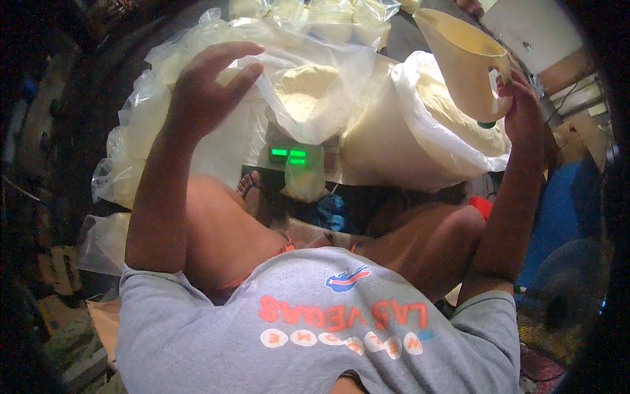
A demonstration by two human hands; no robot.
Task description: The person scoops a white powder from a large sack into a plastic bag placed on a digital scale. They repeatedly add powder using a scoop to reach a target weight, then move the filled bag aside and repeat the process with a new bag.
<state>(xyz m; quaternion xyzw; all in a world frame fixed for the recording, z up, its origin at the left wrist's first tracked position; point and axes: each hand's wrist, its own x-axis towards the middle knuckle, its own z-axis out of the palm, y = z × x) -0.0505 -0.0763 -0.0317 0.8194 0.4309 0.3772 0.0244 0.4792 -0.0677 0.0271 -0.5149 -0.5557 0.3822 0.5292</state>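
Note:
My right hand (524, 106) grips the handle of a cut-open plastic jug scoop (460, 64), raised over an open white sack (418, 140) of pale powder (440, 106). A green cap (486, 125) closes the jug's narrow end. My left hand (211, 91) is at the upper left with thumb and forefinger apart; the thumb tip is beside the edge of a clear plastic bag (352, 83). Pale powder (302, 91) lies heaped in that bag. Beneath it shows a digital scale (330, 160) with lit green displays (288, 155).
Several filled clear bags (130, 115) curve along the left, and more filled bags (330, 22) line the far side. A small plastic bag (305, 180) hangs at the scale's front. My knees flank the work area. On the right are a blue panel (561, 212) and a fan (566, 290).

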